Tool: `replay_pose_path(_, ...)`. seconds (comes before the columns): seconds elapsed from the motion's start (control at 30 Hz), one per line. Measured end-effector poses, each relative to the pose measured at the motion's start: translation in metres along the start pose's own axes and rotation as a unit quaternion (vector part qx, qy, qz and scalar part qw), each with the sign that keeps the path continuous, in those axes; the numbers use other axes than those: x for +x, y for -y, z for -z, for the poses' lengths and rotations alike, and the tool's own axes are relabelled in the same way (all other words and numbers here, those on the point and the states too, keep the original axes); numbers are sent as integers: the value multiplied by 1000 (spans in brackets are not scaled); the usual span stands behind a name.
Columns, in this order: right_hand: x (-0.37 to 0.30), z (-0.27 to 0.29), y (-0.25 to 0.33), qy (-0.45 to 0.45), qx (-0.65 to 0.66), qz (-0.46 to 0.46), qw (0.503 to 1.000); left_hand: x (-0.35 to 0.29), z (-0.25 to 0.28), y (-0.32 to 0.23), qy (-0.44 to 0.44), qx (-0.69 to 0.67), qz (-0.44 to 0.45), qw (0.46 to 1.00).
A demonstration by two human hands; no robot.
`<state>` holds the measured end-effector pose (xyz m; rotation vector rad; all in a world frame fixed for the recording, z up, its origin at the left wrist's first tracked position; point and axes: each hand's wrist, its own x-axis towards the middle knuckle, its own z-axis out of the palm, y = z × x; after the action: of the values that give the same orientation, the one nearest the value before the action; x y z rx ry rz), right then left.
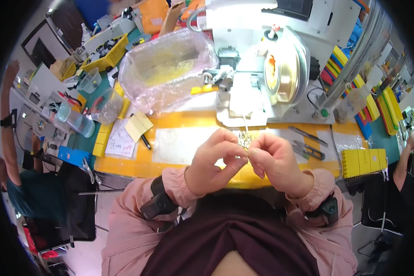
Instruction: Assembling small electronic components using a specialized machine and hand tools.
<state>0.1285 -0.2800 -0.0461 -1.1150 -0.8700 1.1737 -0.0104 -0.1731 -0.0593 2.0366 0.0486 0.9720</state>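
— While your forearms in pink sleeves come up from the lower edge of the head view, where do your hands sit?

— Both are raised together over the yellow-topped workbench [138, 163], at the middle of the frame. Your left hand [214, 161] and your right hand [273, 158] meet fingertip to fingertip. Each is pinched shut on a thin pale wire strand [244, 131] that runs up from your fingers toward the white bench machine [244, 99] behind.

— Is the strand's end visible?

— Too fine to tell. It shows only as a light line above your knuckles, with a small glinting cluster just beside your fingertips.

— What lies about your hands?

— Noted, left to right:
- a clear plastic bag of yellowish parts [168, 69], up left of the machine, resting on the bench;
- a pad of pale yellow sticky notes [139, 125] with a black pen [146, 141] just beside it;
- a white sheet of paper [181, 145] flat on the bench, partly under your left hand;
- a gold-coloured wire spool [283, 71] mounted on the machine's right side;
- grey metal tweezers [308, 136] and dark-handled snips [310, 151], right of your right hand, apart from it;
- a yellow ribbed plastic block [364, 162] at the bench's right end.

— Anyone else?

— Another person's arm [7, 124] at the far left edge, well apart from you.
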Motion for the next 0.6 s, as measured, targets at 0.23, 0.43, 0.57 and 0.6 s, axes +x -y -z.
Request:
replay_pose_path(0.23,-3,17,6,-33,-104,141,984,40,27,39,-76,-177,301,934)
replay_pose_path(0.43,-3,17,14,40,-152,101,982,74,14,59,-49,-326,387,861)
replay_pose_path(0.57,-14,28,22,69,-216,45,973,63,4,48,-75,-353,380,852)
replay_pose_path(0.6,-16,31,23,87,-236,42,967,58,3,38,-123,-212,298,923)
